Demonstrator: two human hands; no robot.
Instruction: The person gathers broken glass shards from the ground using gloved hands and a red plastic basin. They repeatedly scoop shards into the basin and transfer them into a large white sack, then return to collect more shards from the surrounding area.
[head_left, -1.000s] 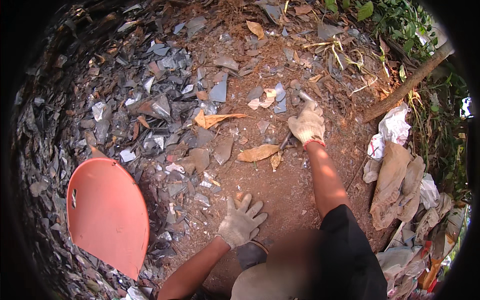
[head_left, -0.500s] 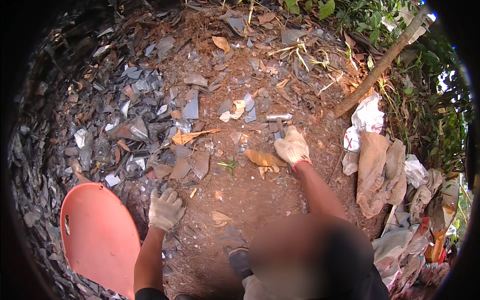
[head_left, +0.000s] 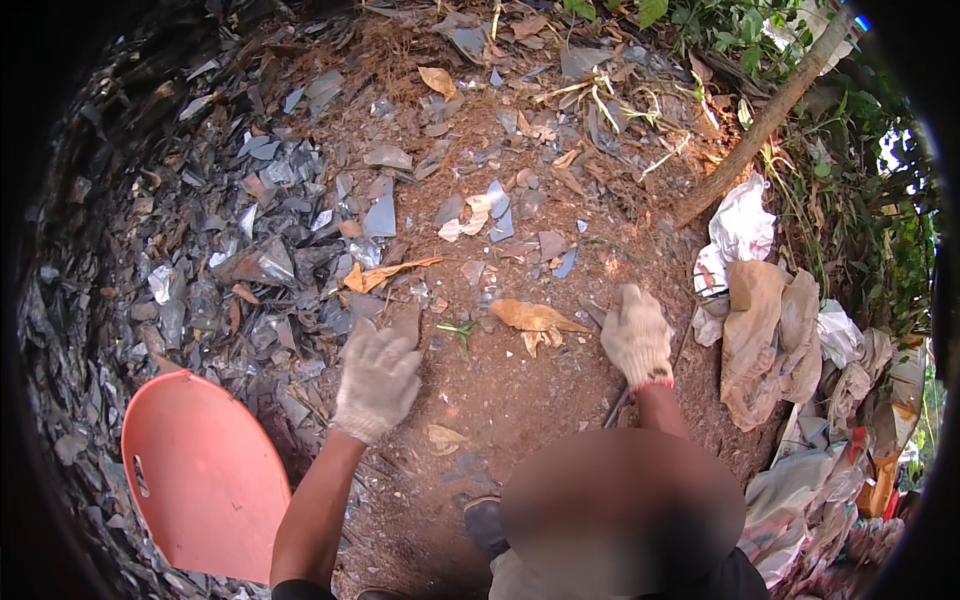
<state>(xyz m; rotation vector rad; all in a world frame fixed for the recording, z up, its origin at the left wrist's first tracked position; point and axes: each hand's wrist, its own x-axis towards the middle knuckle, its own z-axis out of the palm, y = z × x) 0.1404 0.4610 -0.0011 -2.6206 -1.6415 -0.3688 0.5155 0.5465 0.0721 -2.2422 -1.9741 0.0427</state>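
My left hand [head_left: 375, 385], in a pale knitted work glove, is over the edge of the shard heap, its fingers stretched out and somewhat apart. A flat brownish shard [head_left: 407, 318] shows just beyond its fingertips; whether they touch it I cannot tell. On the right, my gloved right hand [head_left: 638, 337] is closed round a hammer, whose dark handle [head_left: 617, 405] sticks out below the wrist. The hammer's head is not clearly visible now. A curled orange-brown leaf [head_left: 538, 318] lies on the soil between my hands.
A pink plastic scoop-shaped basin [head_left: 205, 470] rests at the lower left. Dark broken shards [head_left: 265, 260] cover the left side. Crumpled sacks [head_left: 752, 340] and plastic bags lie at the right, below a slanting thin trunk [head_left: 765, 125] and green plants. A blurred patch hides the lower middle.
My right hand has drawn back toward me and slightly right; the hammer's silver head no longer shows on the ground. My left hand has moved up and right, toward the brownish shard.
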